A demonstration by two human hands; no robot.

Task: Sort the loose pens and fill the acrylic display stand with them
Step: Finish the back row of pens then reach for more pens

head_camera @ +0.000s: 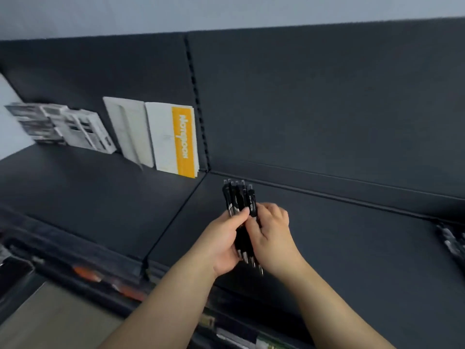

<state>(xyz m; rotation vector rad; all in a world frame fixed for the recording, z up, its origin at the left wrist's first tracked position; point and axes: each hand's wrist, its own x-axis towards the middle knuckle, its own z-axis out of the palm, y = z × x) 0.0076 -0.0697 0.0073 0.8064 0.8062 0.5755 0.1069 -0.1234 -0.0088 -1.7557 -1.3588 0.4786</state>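
Two bare forearms reach up from the bottom edge and meet at the middle, where the left hand (222,244) and the right hand (273,234) both hold a bundle of black pens (239,197). The left hand wraps the bundle from the left, its thumb laid across the barrels and its fingers curled underneath. The right hand closes on it from the right, fingers bent, with the thumb and forefinger pinching the barrel of the rightmost pen. The pens lie side by side, roughly parallel, their clip ends pointing away from the camera and their silvery tips sticking out below the hands, towards the camera. The bundle is over the dark shelf (339,248), close to its back edge; whether it touches the shelf I cannot tell. Behind rises a dark back panel (314,96), split by a slotted upright strip (198,104). To the left of that strip a white and yellow packet (176,139) leans against the panel, touching a plain white packet (129,129) beside it, and farther left stand blurred grey and white boxes (80,129). At the right edge lies a dark blurred object (450,240). Below the shelf front, blurred orange goods (88,273) show on a lower level.
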